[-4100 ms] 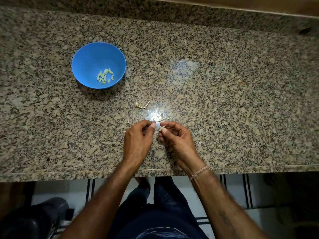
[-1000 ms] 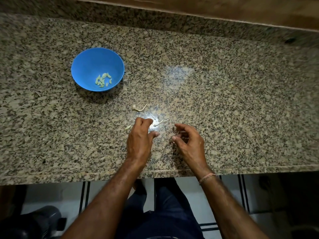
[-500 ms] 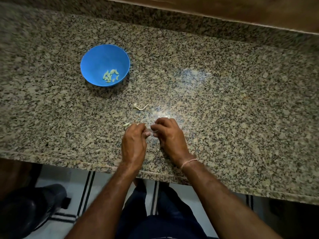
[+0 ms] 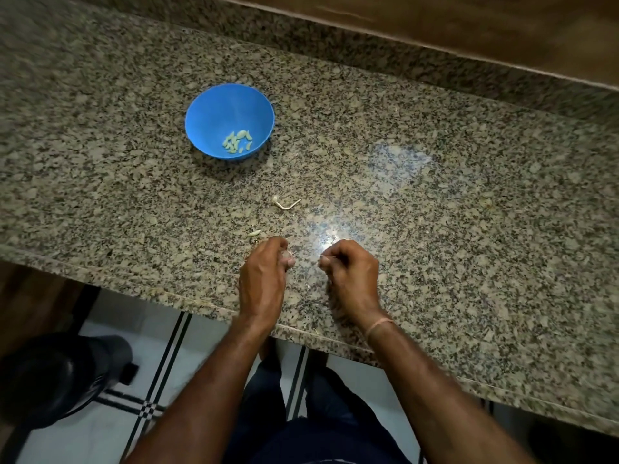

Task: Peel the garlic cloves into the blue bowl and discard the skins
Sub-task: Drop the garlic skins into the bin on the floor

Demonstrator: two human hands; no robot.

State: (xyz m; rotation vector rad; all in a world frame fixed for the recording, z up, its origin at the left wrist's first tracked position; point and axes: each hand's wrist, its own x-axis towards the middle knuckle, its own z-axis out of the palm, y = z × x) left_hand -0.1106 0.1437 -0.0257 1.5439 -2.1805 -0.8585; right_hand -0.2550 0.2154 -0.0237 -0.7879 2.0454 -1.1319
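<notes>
- Left hand [image 4: 264, 272] sits at the lower centre of the frame, low over the worktop [image 4: 469, 195] near its front edge. The fingers are curled tight, and whether anything is inside them I cannot tell.
- Right hand [image 4: 351, 272] is just beside it, a small gap between the two. Its fingertips are closed in a pinch on a thin pale sliver [image 4: 321, 257], which by its look is a scrap of skin.
- The blue bowl [image 4: 201, 105] stands in the upper left of the frame, well apart from both hands, with a small heap of peeled cloves [image 4: 237, 141] at its bottom.
- A loose clove [image 4: 254, 233] lies on the stone just above the left hand, outside the bowl.
- A pale bent stalk piece [image 4: 284, 203] lies higher up, between the hands and the bowl.
- My read: the peeling is nearly done and this is clean-up, picking the skins off the stone.
- The next move calls for a fine fingertip pinch, since these scraps are light, flat and hard to spot on speckled granite.
- The loose clove needs lifting up and left into the bowl, and the stalk piece goes with the waste.
</notes>
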